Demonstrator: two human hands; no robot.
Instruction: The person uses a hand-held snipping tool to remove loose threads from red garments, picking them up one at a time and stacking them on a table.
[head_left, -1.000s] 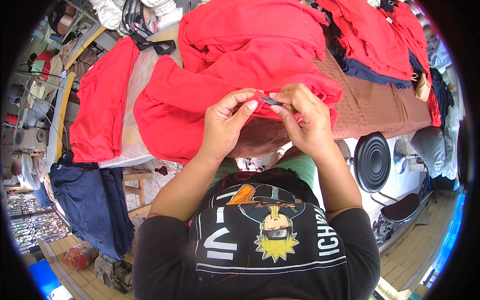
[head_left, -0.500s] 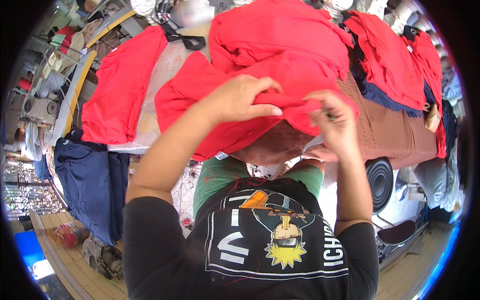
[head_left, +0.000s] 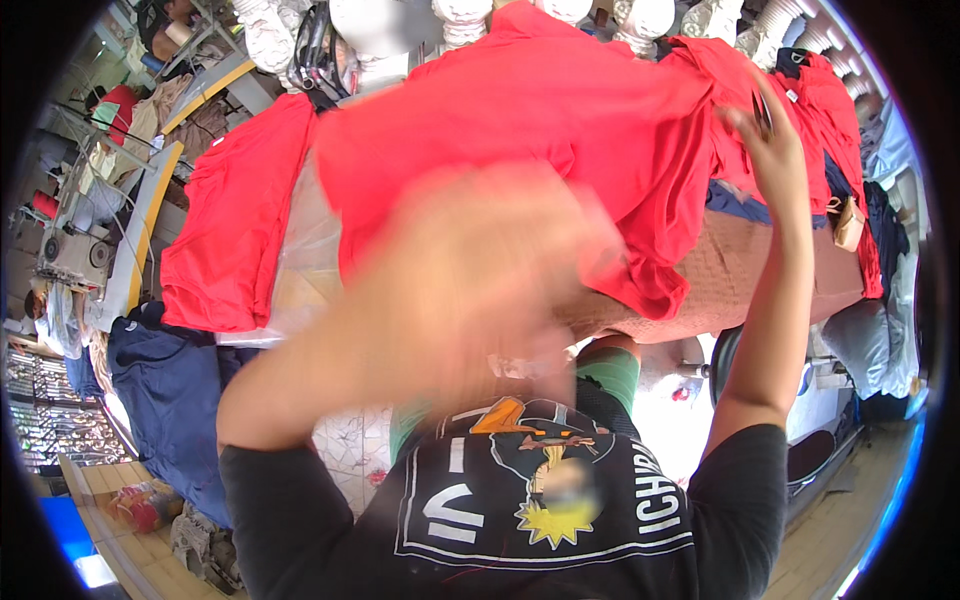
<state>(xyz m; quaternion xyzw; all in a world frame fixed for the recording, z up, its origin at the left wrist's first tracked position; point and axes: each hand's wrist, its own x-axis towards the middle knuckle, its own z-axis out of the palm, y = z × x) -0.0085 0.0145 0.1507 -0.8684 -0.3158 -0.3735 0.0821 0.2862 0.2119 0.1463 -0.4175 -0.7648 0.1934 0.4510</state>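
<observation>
A large red garment [head_left: 500, 110] lies spread and rumpled over the table in front of me. My left hand [head_left: 510, 250] is above its near part, so smeared by motion that its fingers cannot be read. Raised at the right, beside the garment's right edge, my right hand [head_left: 775, 150] holds what look like small dark thread snips [head_left: 764, 114], with some fingers spread. Whether that hand also touches red cloth behind it, I cannot tell. The left hand and forearm hide part of the garment's near edge.
Another red garment [head_left: 235, 220] lies at the table's left, above hanging navy cloth [head_left: 170, 385]. More red garments [head_left: 825, 110] are piled at the right. Brown cloth [head_left: 740, 265] covers the table's right part. White balusters [head_left: 465, 22] line the far side. A sewing machine [head_left: 75, 255] stands far left.
The red garment has been spread higher and flatter across the table. My right hand has moved up and right, away from the left. My left hand has come nearer and is now blurred.
</observation>
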